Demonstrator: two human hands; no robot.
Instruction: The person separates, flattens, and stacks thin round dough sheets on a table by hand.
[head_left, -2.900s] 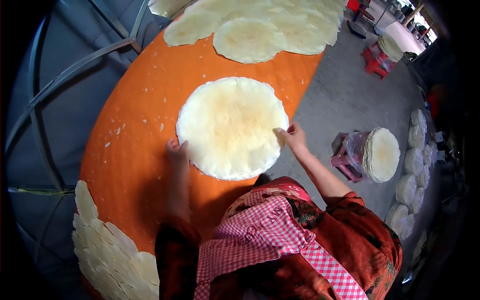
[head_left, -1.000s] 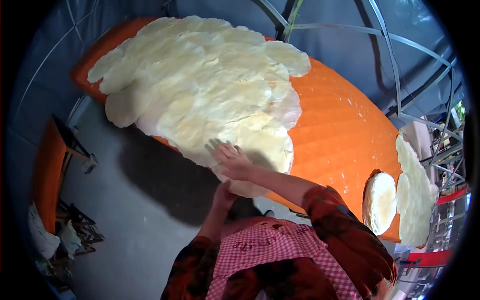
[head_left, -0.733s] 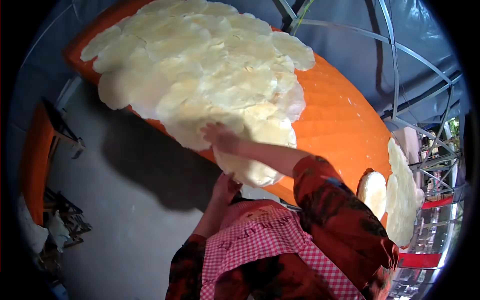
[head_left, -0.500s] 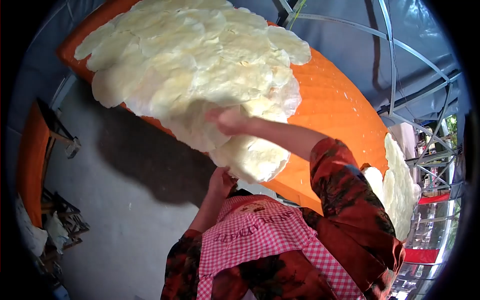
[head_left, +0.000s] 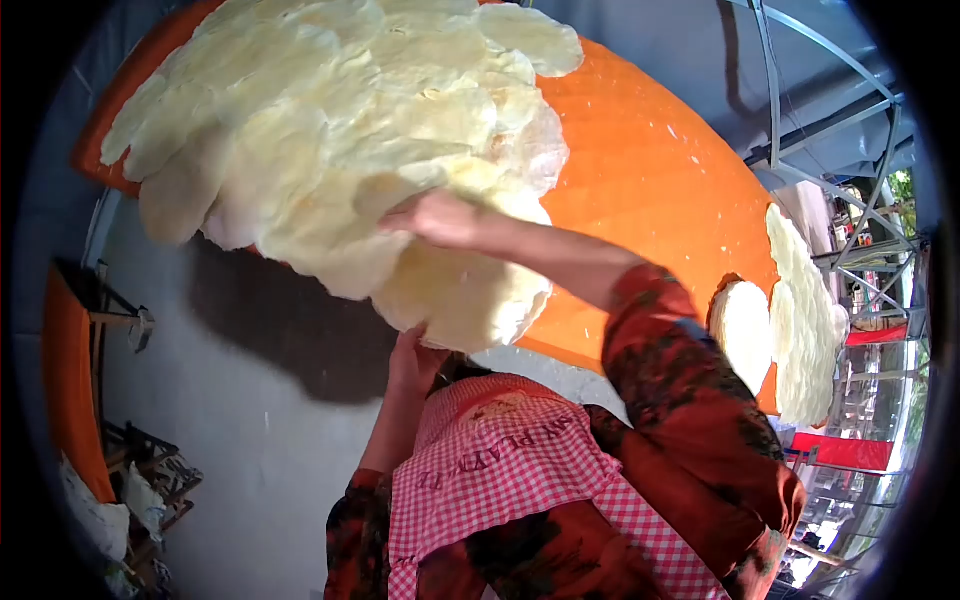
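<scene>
Two bare hands at the near edge of a wide spread of pale flat rounds (head_left: pixel 420 110) lying overlapped on the orange-covered bench (head_left: pixel 640 150). Nearest round (head_left: pixel 440 300) sits at the near bench edge, its lower rim slightly overhanging, grey floor (head_left: pixel 270 460) below. Left hand (head_left: pixel 412 360) at that near rim, fingertips touching it; can't tell if thumb and fingers are clamped on it, underside hidden. Right hand (head_left: pixel 435 217) over the far side of the same round, where it meets its neighbours, fingers close together pointing left; blurred, can't tell whether it touches or grips anything. Step in hand, my read: positioning or smoothing this round against the others. Next move would call for a light pull or press with the rim steadied, since the sheet looks thin and floppy and could fold or slip over the edge. Separate thick stack (head_left: pixel 741 335) on the right of the bench, beside a second spread (head_left: pixel 805 310) at the right end; neither hand near those.
</scene>
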